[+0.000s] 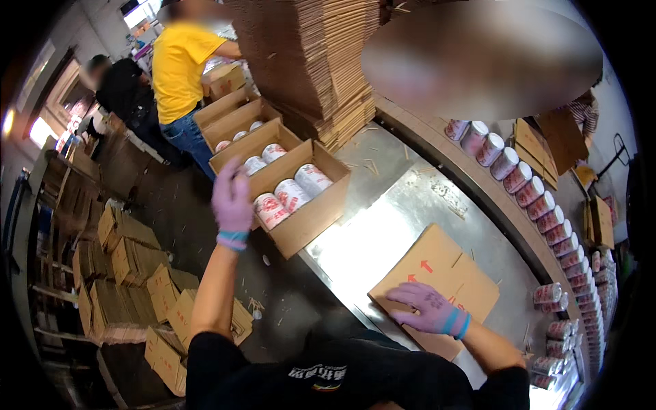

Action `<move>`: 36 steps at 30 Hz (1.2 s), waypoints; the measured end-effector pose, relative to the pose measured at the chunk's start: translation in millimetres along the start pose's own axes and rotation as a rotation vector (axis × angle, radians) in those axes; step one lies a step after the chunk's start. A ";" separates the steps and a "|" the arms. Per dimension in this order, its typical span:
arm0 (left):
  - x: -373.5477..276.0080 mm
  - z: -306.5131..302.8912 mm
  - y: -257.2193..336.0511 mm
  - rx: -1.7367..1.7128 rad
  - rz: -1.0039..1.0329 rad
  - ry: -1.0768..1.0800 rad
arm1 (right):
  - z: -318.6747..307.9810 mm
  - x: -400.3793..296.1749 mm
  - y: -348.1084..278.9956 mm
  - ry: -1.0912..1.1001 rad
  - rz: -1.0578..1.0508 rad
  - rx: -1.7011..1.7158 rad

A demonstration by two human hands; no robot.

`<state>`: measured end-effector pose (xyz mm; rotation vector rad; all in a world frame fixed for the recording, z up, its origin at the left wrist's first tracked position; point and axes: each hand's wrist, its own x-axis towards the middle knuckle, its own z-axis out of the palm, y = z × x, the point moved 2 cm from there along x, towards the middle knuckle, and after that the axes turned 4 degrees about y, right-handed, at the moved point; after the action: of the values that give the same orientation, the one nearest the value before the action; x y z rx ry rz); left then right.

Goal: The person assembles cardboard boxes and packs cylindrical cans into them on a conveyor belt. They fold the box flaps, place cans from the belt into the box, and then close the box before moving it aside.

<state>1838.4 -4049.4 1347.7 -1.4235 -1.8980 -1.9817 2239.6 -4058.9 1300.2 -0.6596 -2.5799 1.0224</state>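
Note:
My left hand (233, 200), in a purple glove with a blue cuff, is raised at the left side of the open cardboard boxes. Its fingers point up and hold nothing visible; whether it touches a box wall I cannot tell. The nearest box (312, 228) holds three printed cans (291, 195) in its visible row. Behind it stands another box (289, 134) with cans inside. My right hand (428, 310), gloved the same way, lies with fingers spread on a flattened cardboard carton (446, 266) with red arrows. That carton rests on the metal table (353, 251).
A curved conveyor (479, 179) carries a long row of cans (530, 190) on the right. More cans (547, 293) stand near its inner edge. Tall stacked flat cardboard (338, 66) rises behind the boxes. Folded cartons (128, 261) lie at left. A person in a yellow shirt (179, 66) stands beyond.

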 end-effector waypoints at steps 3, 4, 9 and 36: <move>6.4 62.4 54.0 0.105 0.278 -0.464 | 7.8 -74.4 22.0 0.273 0.259 -0.074; 6.8 72.6 55.4 0.204 0.212 -0.667 | 9.2 -89.3 21.1 0.335 0.313 -0.207; -15.1 87.4 88.2 0.388 0.544 -0.512 | 23.1 -178.0 21.9 0.513 0.725 -0.528; -357.3 204.7 159.8 0.373 -0.138 -1.409 | 63.9 -879.4 106.0 1.714 1.912 -0.834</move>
<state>2253.8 -4113.2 1211.7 -2.8972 -2.4870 -0.3163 2996.1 -4477.1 1096.7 -2.5083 -0.1505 -0.6302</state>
